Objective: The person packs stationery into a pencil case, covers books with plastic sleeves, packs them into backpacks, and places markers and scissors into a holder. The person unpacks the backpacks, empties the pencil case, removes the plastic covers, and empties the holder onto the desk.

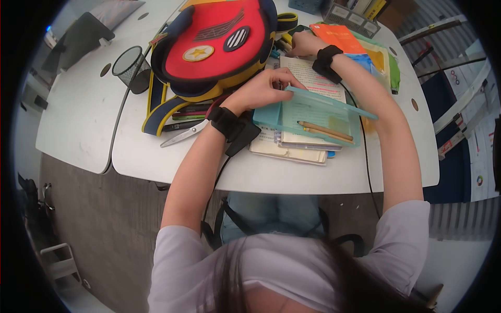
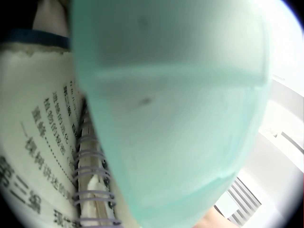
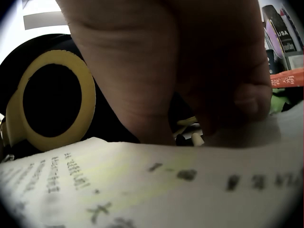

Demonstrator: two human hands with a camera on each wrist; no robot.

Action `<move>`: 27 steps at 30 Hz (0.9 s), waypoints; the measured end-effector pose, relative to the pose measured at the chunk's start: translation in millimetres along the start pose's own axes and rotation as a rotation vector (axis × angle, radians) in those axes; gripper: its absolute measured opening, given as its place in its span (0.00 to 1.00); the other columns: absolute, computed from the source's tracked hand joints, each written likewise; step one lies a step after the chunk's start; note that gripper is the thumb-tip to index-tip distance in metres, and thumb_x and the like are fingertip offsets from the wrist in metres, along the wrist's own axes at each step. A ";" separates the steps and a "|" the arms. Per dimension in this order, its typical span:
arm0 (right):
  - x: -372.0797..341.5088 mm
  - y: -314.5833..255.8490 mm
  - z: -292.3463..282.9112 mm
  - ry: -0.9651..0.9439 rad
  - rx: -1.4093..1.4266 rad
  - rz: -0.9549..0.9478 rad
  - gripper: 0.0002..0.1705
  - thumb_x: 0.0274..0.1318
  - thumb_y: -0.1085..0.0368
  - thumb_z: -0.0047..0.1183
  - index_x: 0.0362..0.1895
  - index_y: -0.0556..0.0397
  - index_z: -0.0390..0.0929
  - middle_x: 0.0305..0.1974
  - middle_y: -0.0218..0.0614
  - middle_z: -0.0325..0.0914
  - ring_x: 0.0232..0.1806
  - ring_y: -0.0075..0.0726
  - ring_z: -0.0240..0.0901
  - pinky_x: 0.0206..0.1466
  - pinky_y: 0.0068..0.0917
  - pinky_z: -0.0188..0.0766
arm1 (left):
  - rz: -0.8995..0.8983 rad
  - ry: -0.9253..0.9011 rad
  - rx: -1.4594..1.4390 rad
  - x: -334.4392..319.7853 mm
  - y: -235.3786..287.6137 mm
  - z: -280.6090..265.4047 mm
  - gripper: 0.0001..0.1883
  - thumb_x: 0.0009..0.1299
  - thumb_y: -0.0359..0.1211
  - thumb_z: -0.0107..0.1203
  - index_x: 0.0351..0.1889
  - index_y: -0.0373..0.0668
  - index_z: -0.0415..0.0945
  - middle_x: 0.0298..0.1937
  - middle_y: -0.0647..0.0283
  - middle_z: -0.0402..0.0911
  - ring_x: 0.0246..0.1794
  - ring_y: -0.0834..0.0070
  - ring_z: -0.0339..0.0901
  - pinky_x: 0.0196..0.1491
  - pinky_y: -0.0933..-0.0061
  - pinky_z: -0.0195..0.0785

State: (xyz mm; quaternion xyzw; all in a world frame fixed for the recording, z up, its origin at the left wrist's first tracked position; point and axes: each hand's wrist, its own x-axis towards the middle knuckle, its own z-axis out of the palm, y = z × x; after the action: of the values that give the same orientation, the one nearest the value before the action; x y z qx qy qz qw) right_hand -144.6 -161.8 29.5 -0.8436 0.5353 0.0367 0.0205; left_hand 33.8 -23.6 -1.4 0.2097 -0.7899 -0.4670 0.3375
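Observation:
A translucent teal pencil case [image 1: 342, 116] lies tilted over a stack of books [image 1: 297, 155], two pencils [image 1: 326, 131] inside it. The thumb and fingers of my left hand [image 1: 261, 89] grip its upper left edge. In the left wrist view the case [image 2: 180, 128] fills the middle, beside a spiral-bound book [image 2: 42, 137]. Farther back, my right hand [image 1: 307, 44] reaches down past the top of a printed page [image 1: 308, 73], among small stationery. The right wrist view shows its fingers bent downward, tips hidden behind the page [image 3: 142, 180]; I cannot tell what they hold.
A red backpack [image 1: 219, 41] with navy and yellow straps stands left of the hands. Scissors [image 1: 183, 134] and several pens lie below it. A mesh pen cup [image 1: 133, 68] is farther left. At the back right are an orange book [image 1: 339, 39] and a grey basket [image 1: 349, 20].

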 end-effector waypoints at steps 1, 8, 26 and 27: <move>-0.5 -1.7 0.1 -0.003 -0.002 -0.002 0.26 0.35 0.50 0.62 0.29 0.63 0.79 0.28 0.50 0.78 0.31 0.45 0.77 0.36 0.34 0.73 | -0.035 -0.025 0.001 -0.7 2.6 -0.2 0.16 0.54 0.23 0.49 0.41 0.41 0.79 0.37 0.66 0.73 0.43 0.76 0.67 0.52 0.77 0.57; 2.8 12.2 0.9 -0.092 0.255 0.087 0.20 0.40 0.56 0.58 0.28 0.64 0.78 0.24 0.44 0.78 0.23 0.34 0.75 0.25 0.28 0.70 | -0.038 -0.023 0.023 -1.3 2.7 -1.1 0.16 0.54 0.24 0.49 0.41 0.41 0.79 0.37 0.66 0.72 0.42 0.76 0.66 0.51 0.78 0.57; -253.2 -54.5 -92.3 0.392 0.830 -0.305 0.15 0.63 0.62 0.36 0.47 0.59 0.66 0.25 0.33 0.68 0.22 0.25 0.65 0.27 0.23 0.61 | -0.117 0.133 0.093 0.2 -9.3 5.3 0.16 0.66 0.42 0.53 0.30 0.36 0.75 0.23 0.69 0.65 0.25 0.82 0.59 0.29 0.79 0.56; -265.8 -60.3 -90.2 0.225 0.819 -0.255 0.13 0.61 0.64 0.38 0.47 0.59 0.65 0.29 0.39 0.74 0.24 0.34 0.70 0.28 0.30 0.63 | -0.118 0.126 0.089 -0.5 -7.5 5.0 0.16 0.66 0.42 0.53 0.30 0.36 0.75 0.23 0.69 0.65 0.25 0.82 0.59 0.29 0.79 0.56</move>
State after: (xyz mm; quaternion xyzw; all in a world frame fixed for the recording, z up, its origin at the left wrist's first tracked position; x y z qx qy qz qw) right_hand -199.2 96.9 141.4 -0.8239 0.3963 -0.2733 0.2993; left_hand 30.6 -23.9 -9.8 0.2999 -0.7734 -0.4363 0.3486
